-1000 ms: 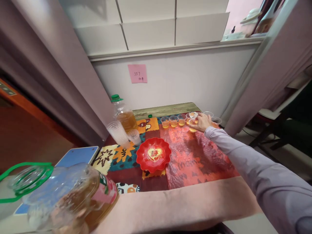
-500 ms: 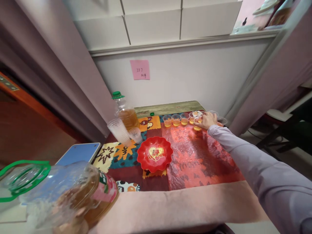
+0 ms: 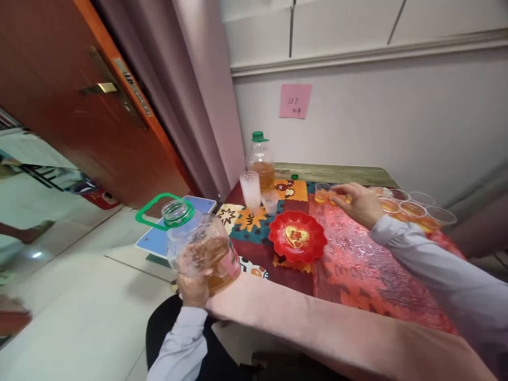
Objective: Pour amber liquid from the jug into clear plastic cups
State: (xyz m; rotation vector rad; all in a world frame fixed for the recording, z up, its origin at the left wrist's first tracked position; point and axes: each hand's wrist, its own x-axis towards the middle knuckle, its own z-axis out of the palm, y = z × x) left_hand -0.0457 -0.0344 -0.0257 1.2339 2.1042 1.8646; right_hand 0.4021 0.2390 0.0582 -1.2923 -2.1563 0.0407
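My left hand (image 3: 194, 286) grips a large clear plastic jug (image 3: 198, 241) of amber drink from below. The jug is tilted leftward, its mouth uncapped inside a green carry ring (image 3: 164, 211). At the back of the table, my right hand (image 3: 355, 201) reaches over a row of small clear cups; its thumb and fingers are apart around one, and contact is unclear. One cup (image 3: 322, 193) with a little amber drink stands at the row's left end. Right of this hand, several more cups (image 3: 413, 209) stand grouped, partly behind my wrist.
A red scalloped dish (image 3: 297, 237) lies mid-table. Behind it are a stack of clear cups (image 3: 250, 190), a single cup (image 3: 270, 202), a capped jug (image 3: 261, 164) and a green cap (image 3: 294, 177). A blue board (image 3: 153, 242) is at left, near a door (image 3: 119, 106).
My view has swung left. My right hand has moved left along the cup row, uncovering the grouped cups. The left hand still holds the jug, which now shows more upright.
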